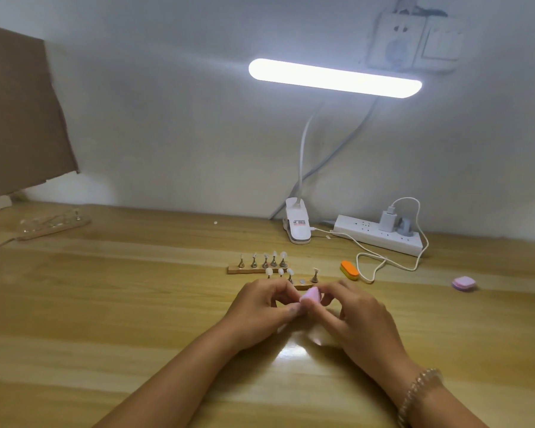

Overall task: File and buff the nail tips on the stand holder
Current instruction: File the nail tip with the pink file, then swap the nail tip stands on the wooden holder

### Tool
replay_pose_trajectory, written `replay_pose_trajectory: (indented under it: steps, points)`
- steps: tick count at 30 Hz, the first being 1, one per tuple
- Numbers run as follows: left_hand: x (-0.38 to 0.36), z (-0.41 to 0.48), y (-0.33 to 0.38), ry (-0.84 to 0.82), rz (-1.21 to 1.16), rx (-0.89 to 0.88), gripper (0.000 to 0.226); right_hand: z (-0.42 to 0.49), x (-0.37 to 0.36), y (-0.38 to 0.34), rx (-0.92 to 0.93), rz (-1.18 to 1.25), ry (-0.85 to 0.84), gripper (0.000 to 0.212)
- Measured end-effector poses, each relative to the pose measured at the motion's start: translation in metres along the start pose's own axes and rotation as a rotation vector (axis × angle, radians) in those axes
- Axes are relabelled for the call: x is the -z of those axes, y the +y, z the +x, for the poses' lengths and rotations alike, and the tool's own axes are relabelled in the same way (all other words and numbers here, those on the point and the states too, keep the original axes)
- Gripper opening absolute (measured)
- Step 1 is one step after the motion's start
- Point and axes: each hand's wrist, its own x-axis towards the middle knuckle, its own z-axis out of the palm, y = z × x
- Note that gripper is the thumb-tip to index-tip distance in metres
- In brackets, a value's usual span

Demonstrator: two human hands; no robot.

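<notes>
Two wooden stand holders sit mid-table: the far holder (250,269) carries several metal pegs with clear nail tips (283,256), and the near holder (303,285) has pegs too, with one bare round spot. Just in front of it, my right hand (355,316) grips a small pink buffer block (311,295). My left hand (266,307) meets it with curled fingers pinched together; what it pinches is hidden behind fingers and block.
An orange buffer block (349,269) lies right of the holders, a second pink block (464,283) further right. A clip lamp base (297,222), white power strip (383,237) and looping cable (383,264) stand at the back. Another holder (54,225) lies far left.
</notes>
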Motion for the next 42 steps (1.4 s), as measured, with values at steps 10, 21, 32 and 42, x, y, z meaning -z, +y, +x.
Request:
replay_pose_trajectory:
  steps: [10,21,32,42]
  points:
    - [0.001,0.000,-0.002,-0.021,-0.038,0.004,0.013,-0.003,-0.001,-0.005,0.092,-0.017,-0.025,0.039]
    - [-0.002,-0.001,-0.003,0.042,0.026,-0.020,0.004,0.003,0.001,0.009,-0.125,0.059,0.050,0.036]
    - [0.016,0.040,0.037,0.293,0.300,-0.049,0.010,0.004,-0.001,0.019,-0.244,0.183,0.061,0.043]
    - [-0.011,0.065,0.022,0.178,0.728,0.075,0.017,0.010,-0.002,0.029,-0.351,0.291,0.110,0.036]
